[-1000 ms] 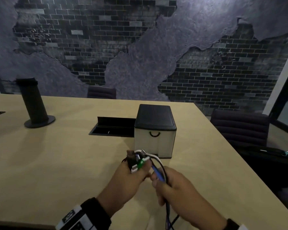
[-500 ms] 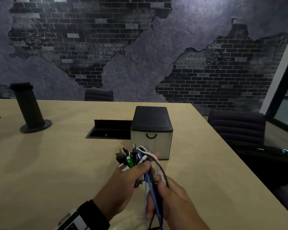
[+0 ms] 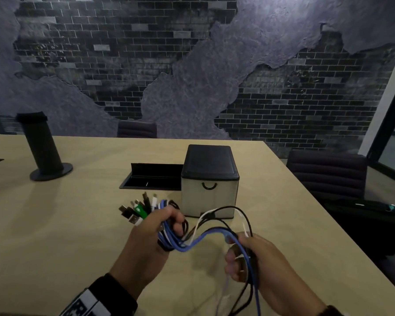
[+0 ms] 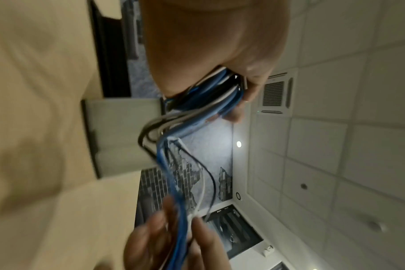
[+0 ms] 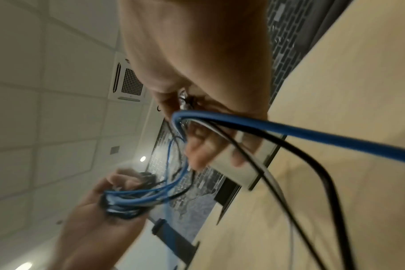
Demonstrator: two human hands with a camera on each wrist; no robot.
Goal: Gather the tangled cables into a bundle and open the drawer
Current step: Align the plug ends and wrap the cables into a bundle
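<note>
Both hands — left hand (image 3: 146,245) and right hand (image 3: 260,263) — grip the cables (image 3: 192,242); drawer (image 3: 209,199) closed, contents hidden.

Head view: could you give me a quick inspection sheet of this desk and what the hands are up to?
Surface: pale wood table, with an open black floor-box hatch set into it.
Job's things: drawer box with a black handle, drawer closed.
Clutter: black post on a round base, far left.
Hands: left hand grips the plug ends; right hand holds the trailing lengths.
Cables: cables, blue, black and white, span between the hands; plugs fan out beyond the left fingers.
Surroundings: dark chair at right, brick-pattern wall behind.
</note>
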